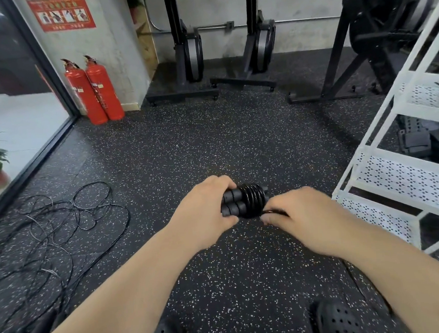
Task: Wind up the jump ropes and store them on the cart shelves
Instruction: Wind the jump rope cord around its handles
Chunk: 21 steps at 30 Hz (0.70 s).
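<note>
Gripping the handles (pixel 231 202) in my left hand (pixel 206 206), I pinch the cord's loose end with my right hand (pixel 304 218); this jump rope (pixel 251 198) is nearly wound, held above the floor (pixel 185 142) between my hands; it is not yet on the cart (pixel 408 181) beside me; more ropes (pixel 60 226) lie tangled at my left.

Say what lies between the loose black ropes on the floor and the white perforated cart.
Head view: left hand and right hand gripping a coiled black jump rope.
</note>
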Each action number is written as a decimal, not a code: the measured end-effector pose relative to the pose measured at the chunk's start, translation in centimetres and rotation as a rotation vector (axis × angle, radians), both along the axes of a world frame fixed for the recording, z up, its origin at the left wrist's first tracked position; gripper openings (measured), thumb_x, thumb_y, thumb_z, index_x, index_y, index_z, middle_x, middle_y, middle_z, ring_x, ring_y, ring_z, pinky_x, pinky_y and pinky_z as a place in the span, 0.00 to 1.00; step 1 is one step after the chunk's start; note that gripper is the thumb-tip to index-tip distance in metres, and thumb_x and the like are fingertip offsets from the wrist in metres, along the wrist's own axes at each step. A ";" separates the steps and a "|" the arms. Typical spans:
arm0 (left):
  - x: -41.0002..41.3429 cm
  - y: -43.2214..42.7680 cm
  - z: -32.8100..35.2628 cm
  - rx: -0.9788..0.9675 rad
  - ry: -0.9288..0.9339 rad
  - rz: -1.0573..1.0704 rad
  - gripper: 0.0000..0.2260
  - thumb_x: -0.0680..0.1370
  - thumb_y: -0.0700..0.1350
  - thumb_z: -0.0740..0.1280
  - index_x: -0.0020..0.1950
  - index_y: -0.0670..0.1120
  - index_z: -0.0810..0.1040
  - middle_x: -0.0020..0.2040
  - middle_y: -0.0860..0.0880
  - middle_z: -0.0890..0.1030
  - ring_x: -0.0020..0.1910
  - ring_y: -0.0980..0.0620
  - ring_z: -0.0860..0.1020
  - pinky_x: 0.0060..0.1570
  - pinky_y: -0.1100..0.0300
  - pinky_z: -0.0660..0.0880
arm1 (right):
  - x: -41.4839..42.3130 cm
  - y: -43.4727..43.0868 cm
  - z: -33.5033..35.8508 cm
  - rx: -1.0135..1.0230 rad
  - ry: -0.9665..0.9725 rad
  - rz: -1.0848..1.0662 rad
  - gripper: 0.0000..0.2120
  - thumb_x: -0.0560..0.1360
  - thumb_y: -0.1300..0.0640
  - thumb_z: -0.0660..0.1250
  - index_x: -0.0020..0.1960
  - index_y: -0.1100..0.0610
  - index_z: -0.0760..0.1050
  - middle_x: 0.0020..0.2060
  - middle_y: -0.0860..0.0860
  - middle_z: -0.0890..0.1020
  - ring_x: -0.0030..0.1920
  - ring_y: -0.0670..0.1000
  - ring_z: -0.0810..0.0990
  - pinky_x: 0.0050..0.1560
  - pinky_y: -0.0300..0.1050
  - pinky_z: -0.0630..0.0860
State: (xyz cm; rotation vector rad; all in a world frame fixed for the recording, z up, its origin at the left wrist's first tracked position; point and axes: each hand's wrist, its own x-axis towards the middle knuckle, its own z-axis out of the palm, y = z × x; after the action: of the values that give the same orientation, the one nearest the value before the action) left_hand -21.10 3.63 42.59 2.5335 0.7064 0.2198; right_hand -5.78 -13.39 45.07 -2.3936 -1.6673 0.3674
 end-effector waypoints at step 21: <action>-0.6 -2.0 3.0 -0.788 -0.353 -0.267 0.24 0.77 0.33 0.77 0.69 0.48 0.74 0.67 0.51 0.82 0.69 0.49 0.80 0.72 0.45 0.75 | 2.2 0.0 -1.2 0.302 0.814 -0.419 0.18 0.84 0.67 0.64 0.36 0.59 0.76 0.29 0.48 0.79 0.32 0.48 0.78 0.48 0.49 0.82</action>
State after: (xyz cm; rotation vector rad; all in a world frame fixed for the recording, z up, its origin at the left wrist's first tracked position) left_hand -21.74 1.67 45.62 1.7429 0.2325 0.2299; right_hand -3.62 -13.37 43.89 -1.8969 -0.7789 0.8021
